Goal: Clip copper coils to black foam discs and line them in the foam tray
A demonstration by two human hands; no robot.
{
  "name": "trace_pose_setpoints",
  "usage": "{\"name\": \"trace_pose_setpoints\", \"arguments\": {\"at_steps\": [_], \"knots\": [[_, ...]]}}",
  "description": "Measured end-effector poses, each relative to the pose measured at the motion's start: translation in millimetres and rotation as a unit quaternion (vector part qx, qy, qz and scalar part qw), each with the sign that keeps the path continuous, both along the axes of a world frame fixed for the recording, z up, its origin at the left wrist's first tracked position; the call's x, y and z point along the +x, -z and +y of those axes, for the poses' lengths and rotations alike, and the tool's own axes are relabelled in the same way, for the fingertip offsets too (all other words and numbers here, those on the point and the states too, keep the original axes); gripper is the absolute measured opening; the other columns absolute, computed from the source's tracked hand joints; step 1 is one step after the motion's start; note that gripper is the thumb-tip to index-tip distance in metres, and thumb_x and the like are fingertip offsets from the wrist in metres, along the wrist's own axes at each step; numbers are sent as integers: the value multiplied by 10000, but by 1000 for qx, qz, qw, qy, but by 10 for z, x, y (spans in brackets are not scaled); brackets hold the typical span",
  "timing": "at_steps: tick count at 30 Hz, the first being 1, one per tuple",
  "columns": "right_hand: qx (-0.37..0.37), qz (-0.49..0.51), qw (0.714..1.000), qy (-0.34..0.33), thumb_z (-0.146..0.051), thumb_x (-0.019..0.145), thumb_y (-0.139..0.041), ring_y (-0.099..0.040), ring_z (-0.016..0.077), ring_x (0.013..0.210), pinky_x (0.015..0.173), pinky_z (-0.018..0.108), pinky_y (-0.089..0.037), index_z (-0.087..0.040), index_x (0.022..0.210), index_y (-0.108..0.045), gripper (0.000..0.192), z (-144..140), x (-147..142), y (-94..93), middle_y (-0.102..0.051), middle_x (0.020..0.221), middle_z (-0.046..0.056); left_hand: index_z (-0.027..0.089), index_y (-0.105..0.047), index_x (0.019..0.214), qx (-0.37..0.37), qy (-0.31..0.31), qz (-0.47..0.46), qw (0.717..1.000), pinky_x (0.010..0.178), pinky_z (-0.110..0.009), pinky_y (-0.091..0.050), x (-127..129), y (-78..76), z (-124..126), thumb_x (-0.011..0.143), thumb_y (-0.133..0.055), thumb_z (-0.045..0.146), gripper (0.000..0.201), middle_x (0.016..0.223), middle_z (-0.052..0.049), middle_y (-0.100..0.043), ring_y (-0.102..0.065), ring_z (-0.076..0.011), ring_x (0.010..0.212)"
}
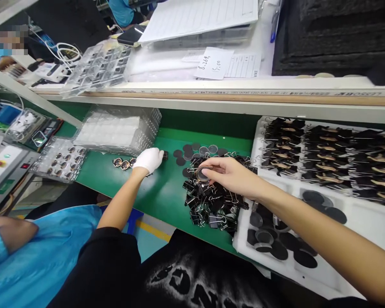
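Mid-frame, my bare right hand (231,174) pinches a ringed disc (201,173) over the binder clips (211,201), my gloved left hand (149,159) closed on a small part; clipping looks next.

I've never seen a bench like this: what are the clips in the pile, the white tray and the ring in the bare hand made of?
Clips: apparently black-painted metal with shiny wire handles. White tray: looks like matte foam, with thick, soft-edged walls. Ring, held in the right hand's fingers: probably metal, since its rim glints, though it's too small to be sure.
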State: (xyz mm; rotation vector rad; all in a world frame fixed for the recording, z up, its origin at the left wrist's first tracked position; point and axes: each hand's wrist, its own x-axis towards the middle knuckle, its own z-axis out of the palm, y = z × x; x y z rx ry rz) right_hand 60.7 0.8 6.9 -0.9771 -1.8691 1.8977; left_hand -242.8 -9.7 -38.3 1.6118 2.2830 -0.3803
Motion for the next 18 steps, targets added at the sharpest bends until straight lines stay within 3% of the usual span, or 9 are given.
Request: {"name": "trace_pose_setpoints", "arguments": {"at_steps": [3,5,7,10,12,14,18], "knots": [[-3,-33,999,24,-209,962,-624,-707,171,833,718,273,-587,-182,966,-784,162,182,-154,39,-786,1011,67,146,-658,1238,15,-31,-24,999,969,-452,-584,63,111,323,1003,-627,452,388,1225,-101,-693,-685,-217,1084],[9,-57,997,48,-171,964,-627,-705,168,837,704,250,-579,-171,935,-783,160,367,-278,84,-789,993,75,150,-652,1252,26,-39,-46,998,939,-430,-600,132,146,527,996,-645,436,383,1231,-96,-686,-685,-209,1067],[22,-81,994,70,-157,965,-641,-688,152,768,680,243,-565,-155,920,-776,143,576,-387,147,-790,970,84,136,-686,1170,43,-47,-58,996,926,-416,-594,186,121,672,1015,-591,489,397,1150,-98,-720,-703,-208,1015],[28,-117,988,97,-162,979,-656,-647,117,656,640,240,-551,-139,911,-758,125,875,-524,251,-786,973,87,134,-732,993,93,-67,-46,992,934,-421,-554,214,-1,799,1038,-399,626,596,1052,-169,-763,-729,-294,1028],[23,-143,985,97,-185,996,-663,-640,105,641,640,239,-558,-132,897,-736,134,1033,-623,307,-773,959,76,145,-726,1044,149,-81,-26,985,975,-423,-515,227,-80,881,1043,-266,657,689,1134,-217,-756,-702,-349,1143],[14,-173,981,85,-245,1013,-676,-663,115,694,669,256,-584,-130,942,-714,140,1150,-744,349,-747,956,55,161,-673,1199,202,-97,-12,974,1014,-405,-483,264,-103,992,1061,-172,622,695,1255,-217,-723,-663,-334,1234],[2,-220,974,52,-344,1025,-681,-703,166,866,752,328,-626,-143,1146,-677,234,1297,-998,430,-708,1070,57,166,-630,1241,236,-145,-10,961,996,-387,-485,377,49,1219,1086,-165,545,619,1288,-211,-698,-679,-302,1204]]}}
